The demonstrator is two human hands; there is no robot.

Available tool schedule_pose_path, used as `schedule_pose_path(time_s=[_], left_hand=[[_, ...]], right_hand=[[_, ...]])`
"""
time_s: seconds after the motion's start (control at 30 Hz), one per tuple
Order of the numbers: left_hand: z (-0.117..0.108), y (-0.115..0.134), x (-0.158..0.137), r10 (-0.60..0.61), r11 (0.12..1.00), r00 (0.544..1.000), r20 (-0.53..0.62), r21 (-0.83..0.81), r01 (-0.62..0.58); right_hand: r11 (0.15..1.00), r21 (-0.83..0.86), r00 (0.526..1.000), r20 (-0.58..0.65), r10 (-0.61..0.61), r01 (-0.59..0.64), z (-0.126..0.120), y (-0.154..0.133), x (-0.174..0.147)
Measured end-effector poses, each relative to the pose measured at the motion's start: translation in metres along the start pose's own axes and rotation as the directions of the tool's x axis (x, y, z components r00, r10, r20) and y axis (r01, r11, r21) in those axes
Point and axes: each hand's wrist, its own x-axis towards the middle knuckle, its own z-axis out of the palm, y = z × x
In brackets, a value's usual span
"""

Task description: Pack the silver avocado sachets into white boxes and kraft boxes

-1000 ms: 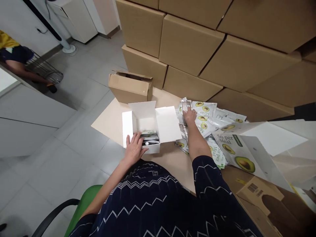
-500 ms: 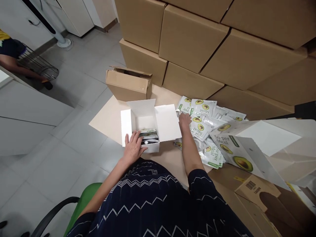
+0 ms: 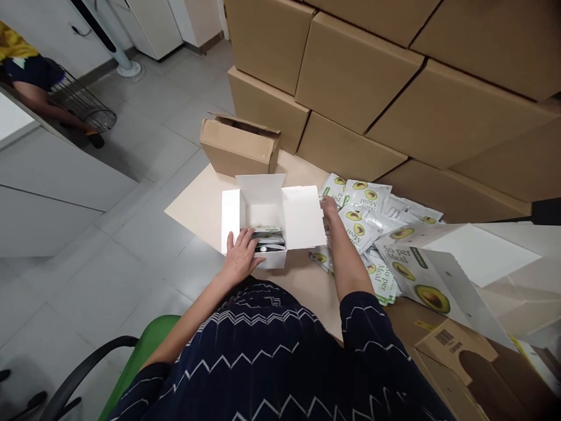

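Note:
An open white carton (image 3: 275,260) stands on the table with its flaps spread. Several flat packets (image 3: 268,234) stand in its near part. My left hand (image 3: 240,254) rests over the carton's near left corner, fingers apart and stretched across the packets, thumb by the near wall. My right hand (image 3: 329,209) is just beyond the carton's right flap (image 3: 302,216), at the left side of a heap of white Su-per Meal pouches (image 3: 357,225) printed with avocados. Its fingers are mostly hidden behind the flap and the hand itself, so any hold cannot be made out.
A brown cardboard box (image 3: 239,146) stands behind the carton on the beige table (image 3: 188,202). Large stacked cartons (image 3: 350,76) form a wall beyond. At right lies an open printed Su-per Meal box (image 3: 432,280). A person's leg (image 3: 52,108) shows at far left.
My right hand has drawn slightly nearer the carton's right flap, and its fingers are now more hidden. My left hand stays on the carton. The whole view has shifted a little.

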Motion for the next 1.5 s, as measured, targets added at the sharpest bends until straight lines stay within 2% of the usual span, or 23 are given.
schedule_pose_path(time_s=[0.1,0.17,0.2,0.27,0.3,0.37,0.4,0.47,0.53,0.6,0.67,0.73,0.8,0.9,0.97,1.07,1.2,1.3,1.4,1.5], left_hand=[[-0.001,0.001,0.000,0.003,1.000,1.000,0.012,0.005,-0.003],[-0.001,0.000,0.000,0.006,1.000,1.000,0.009,0.003,-0.006],[-0.001,0.000,0.000,0.007,1.000,1.000,0.004,-0.001,-0.007],[0.000,0.000,0.000,0.010,1.000,1.000,-0.006,-0.008,-0.010],[0.000,-0.001,0.000,0.011,1.000,1.000,-0.008,-0.012,-0.011],[0.000,0.000,0.001,0.006,1.000,1.000,-0.007,-0.016,-0.006],[-0.001,0.000,0.001,0.002,1.000,1.000,-0.004,-0.016,-0.002],[-0.002,0.001,0.001,-0.005,1.000,1.000,0.004,-0.009,0.005],[-0.002,0.002,0.001,-0.003,1.000,1.000,0.011,0.004,0.003],[-0.002,0.002,0.001,0.004,1.000,1.000,0.015,0.021,-0.004],[-0.002,0.001,0.001,0.011,0.999,1.000,0.018,0.039,-0.012],[-0.002,0.000,0.001,0.017,0.999,1.000,0.025,0.051,-0.019],[-0.003,-0.001,0.001,0.029,0.998,0.999,0.032,0.051,-0.031],[-0.005,-0.004,0.001,0.054,0.998,0.998,0.028,0.021,-0.054],[-0.006,-0.004,0.001,0.056,0.998,0.998,0.017,-0.007,-0.056],[-0.006,-0.002,0.003,0.026,0.999,1.000,0.005,-0.034,-0.026],[-0.004,0.001,0.004,-0.017,0.999,1.000,-0.022,-0.048,0.016],[-0.004,0.001,0.003,-0.029,0.998,0.999,-0.045,-0.059,0.027],[-0.005,-0.001,-0.001,-0.032,0.996,0.998,-0.058,-0.086,0.027],[-0.006,-0.004,-0.004,-0.018,0.992,0.998,-0.063,-0.128,0.010]], right_hand=[[0.993,0.120,0.998,-0.063,0.017,-0.009,-0.023,0.010,-0.003],[0.962,0.256,0.975,-0.217,-0.034,0.091,-0.046,0.010,-0.013],[0.929,0.321,0.943,-0.324,-0.073,0.182,-0.060,0.006,-0.021],[0.816,0.412,0.840,-0.519,-0.157,0.406,-0.088,-0.008,-0.045],[0.745,0.436,0.795,-0.572,-0.203,0.504,-0.101,-0.018,-0.060],[0.597,0.506,0.761,-0.571,-0.309,0.623,-0.117,-0.042,-0.092],[0.544,0.529,0.753,-0.535,-0.382,0.651,-0.119,-0.056,-0.107],[0.509,0.552,0.743,-0.386,-0.547,0.661,-0.108,-0.082,-0.132],[0.538,0.537,0.709,-0.171,-0.684,0.649,-0.079,-0.106,-0.145],[0.580,0.494,0.655,0.029,-0.756,0.648,-0.040,-0.125,-0.148],[0.650,0.392,0.635,0.187,-0.749,0.651,0.000,-0.138,-0.142],[0.733,0.230,0.656,0.334,-0.677,0.640,0.030,-0.145,-0.133],[0.776,0.056,0.666,0.477,-0.574,0.629,0.046,-0.149,-0.125],[0.734,-0.146,0.633,0.634,-0.445,0.663,0.051,-0.152,-0.120],[0.661,-0.214,0.582,0.706,-0.404,0.719,0.051,-0.154,-0.120],[0.536,-0.233,0.473,0.800,-0.368,0.811,0.055,-0.158,-0.122],[0.437,-0.221,0.385,0.860,-0.334,0.872,0.062,-0.160,-0.123],[0.445,-0.176,0.343,0.879,-0.330,0.878,0.062,-0.158,-0.123],[0.488,-0.150,0.329,0.894,-0.305,0.860,0.061,-0.152,-0.126],[0.496,-0.135,0.315,0.900,-0.301,0.858,0.065,-0.148,-0.128]])
